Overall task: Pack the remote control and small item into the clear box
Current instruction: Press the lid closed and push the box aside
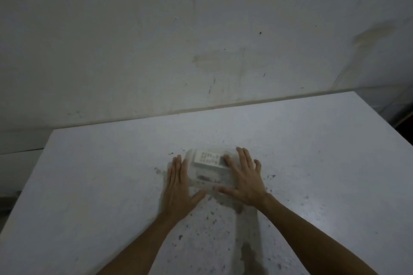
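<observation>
Both hands, left (pixel 178 187) and right (pixel 243 179), lie flat with fingers spread on the box (pixel 209 179), likely pressing its lid shut. The remote (pixel 209 158) lies inside; neither grip pinches anything.

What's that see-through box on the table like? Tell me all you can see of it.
The clear box is a small, rounded-cornered container of hazy transparent plastic, lying flat on the speckled white table. Through its top shows a white remote control with rows of buttons, lying crosswise at the far side, and a small dark item nearer the person, too blurred to identify. The left hand lies flat against its left edge; the right hand rests spread over its right part. Whether a lid is on cannot be told.
</observation>
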